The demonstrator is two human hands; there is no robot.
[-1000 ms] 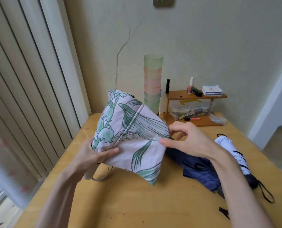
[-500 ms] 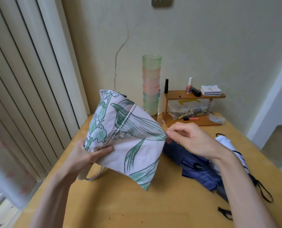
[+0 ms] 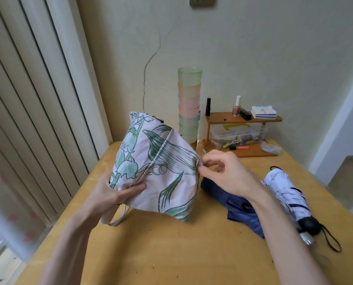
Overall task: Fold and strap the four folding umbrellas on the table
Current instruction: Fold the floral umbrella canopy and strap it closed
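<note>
**Floral umbrella, held in both grips above counter**

- Floral umbrella [image 3: 161, 171]: pink canopy with green leaf print, loose and unstrapped, raised off the counter [image 3: 171, 254] at centre-left, tip end tilted up toward the far left. A pale loop [image 3: 118, 219] hangs from its near-left end.
- Left grip [image 3: 111, 194]: forearm in from the near left, palm under the canopy's lower left, thumb laid across the cloth, fingers behind; clasping the umbrella.
- Right grip [image 3: 227, 173]: forearm in from the near right, wrist bent left, thumb and forefinger pinching the canopy's right edge, other fingers curled loosely.
- Navy umbrella [image 3: 239, 204]: flat on the counter at right, partly under the right forearm.
- White umbrella [image 3: 286, 194]: just right of the navy one, black handle toward the near right.
- Cups [image 3: 189, 103]: stacked at the far wall, beside a shelf [image 3: 243, 119].
</note>
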